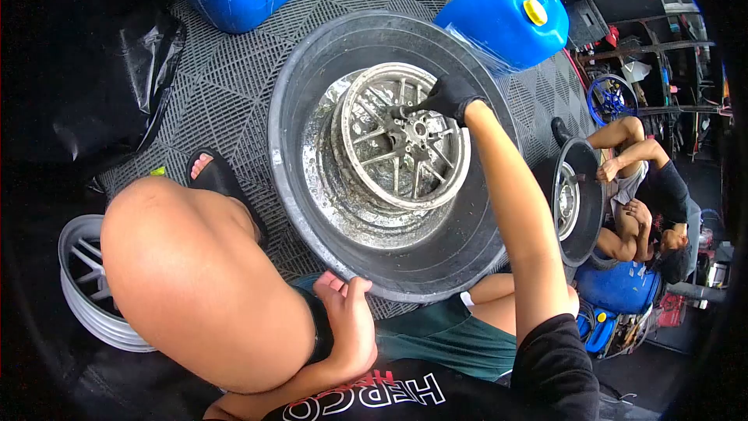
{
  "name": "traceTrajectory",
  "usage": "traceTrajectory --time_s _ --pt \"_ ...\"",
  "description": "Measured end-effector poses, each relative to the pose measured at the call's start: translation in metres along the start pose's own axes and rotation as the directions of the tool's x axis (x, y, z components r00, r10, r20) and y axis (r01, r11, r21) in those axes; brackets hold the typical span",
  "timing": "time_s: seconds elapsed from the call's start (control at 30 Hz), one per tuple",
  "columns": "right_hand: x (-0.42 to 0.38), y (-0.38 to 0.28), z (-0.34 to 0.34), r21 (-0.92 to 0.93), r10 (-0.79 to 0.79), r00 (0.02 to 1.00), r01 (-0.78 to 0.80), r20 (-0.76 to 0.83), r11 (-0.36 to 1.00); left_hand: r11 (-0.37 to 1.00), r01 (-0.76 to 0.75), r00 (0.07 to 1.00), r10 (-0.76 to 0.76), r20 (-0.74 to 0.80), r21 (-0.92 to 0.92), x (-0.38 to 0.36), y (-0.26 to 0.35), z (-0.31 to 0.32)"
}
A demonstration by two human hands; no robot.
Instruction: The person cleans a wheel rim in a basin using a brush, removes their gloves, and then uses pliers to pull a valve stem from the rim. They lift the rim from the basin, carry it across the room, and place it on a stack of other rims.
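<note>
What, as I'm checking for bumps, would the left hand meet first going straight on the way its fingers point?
The left hand would probably meet the near rim of the black tub first; depth is unclear, so its fingers may already touch it.

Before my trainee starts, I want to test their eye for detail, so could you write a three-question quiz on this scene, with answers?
1. True or false: both of the camera wearer's hands are gloved.
2. What colour is the cap on the blue jerrycan nearest the wheel? A: red; B: yellow; C: white.
3. Fill in: the wheel under the right hand sits inside a black ____.

Key: 1. False; the left hand is bare. 2. B. 3. Tub.
</note>
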State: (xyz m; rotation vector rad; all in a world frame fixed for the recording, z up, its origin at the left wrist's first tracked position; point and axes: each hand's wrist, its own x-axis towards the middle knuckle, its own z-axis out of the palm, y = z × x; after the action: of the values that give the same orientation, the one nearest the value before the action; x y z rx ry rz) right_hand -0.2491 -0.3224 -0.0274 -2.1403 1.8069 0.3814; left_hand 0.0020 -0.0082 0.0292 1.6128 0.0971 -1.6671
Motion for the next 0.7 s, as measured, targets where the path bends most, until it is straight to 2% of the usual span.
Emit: traceTrajectory --time_s 0.1,0.13,0.17,0.23,0.37,0.4,0.5,0.53,0.57,0.63,0.7 --pt "-0.001 0.02 -0.008 -0.016 0.016 0.998 -0.015 0.055 1.0 1.0 0.002 1.0 -0.002 0.015 -0.005 0.0 -0.001 0.002" --pt "-0.004 0.007 -0.025 -0.252 0.083 0.993 -0.059 0.086 0.966 1.0 -0.001 1.0 0.001 0.017 -0.005 0.001 -0.001 0.004" --pt "0.007 0.039 -0.011 -0.211 0.024 0.999 -0.018 0.028 0.977 0.999 -0.011 1.0 0.012 0.027 -0.034 0.003 -0.003 0.003" --pt "0.002 0.042 -0.03 -0.222 0.055 0.995 -0.036 0.083 0.974 0.995 -0.031 0.998 0.035 0.05 -0.091 0.005 -0.008 0.003" --pt "-0.003 0.042 -0.041 -0.271 0.081 0.997 -0.077 0.0 0.96 0.999 0.005 0.999 -0.003 0.048 -0.046 0.002 -0.005 0.003" --pt "0.002 0.051 -0.03 -0.196 0.077 0.997 -0.081 -0.028 0.977 0.999 0.011 0.999 -0.009 0.047 -0.033 0.002 -0.003 0.003" --pt "-0.02 -0.007 -0.038 -0.039 -0.002 0.999 0.0 -0.054 0.999 0.999 0.038 0.998 -0.037 0.04 -0.007 0.003 -0.002 0.002" --pt "-0.02 -0.008 -0.023 0.088 -0.038 0.995 0.046 -0.094 0.995 0.999 0.049 0.998 -0.048 0.038 -0.001 0.003 -0.002 0.002" --pt "0.003 0.009 0.001 -0.014 -0.014 0.999 0.015 0.048 1.0 1.0 0.028 0.999 -0.028 0.03 -0.001 0.003 -0.003 0.002" --pt "0.01 0.005 0.027 -0.067 0.034 0.996 -0.029 0.083 0.997 1.0 -0.01 1.0 0.01 0.02 0.0 0.004 -0.005 0.004" --pt "0.004 0.003 0.037 -0.021 0.004 1.0 -0.003 0.003 1.0 1.0 -0.01 1.0 0.01 0.021 -0.006 0.003 -0.005 0.005"
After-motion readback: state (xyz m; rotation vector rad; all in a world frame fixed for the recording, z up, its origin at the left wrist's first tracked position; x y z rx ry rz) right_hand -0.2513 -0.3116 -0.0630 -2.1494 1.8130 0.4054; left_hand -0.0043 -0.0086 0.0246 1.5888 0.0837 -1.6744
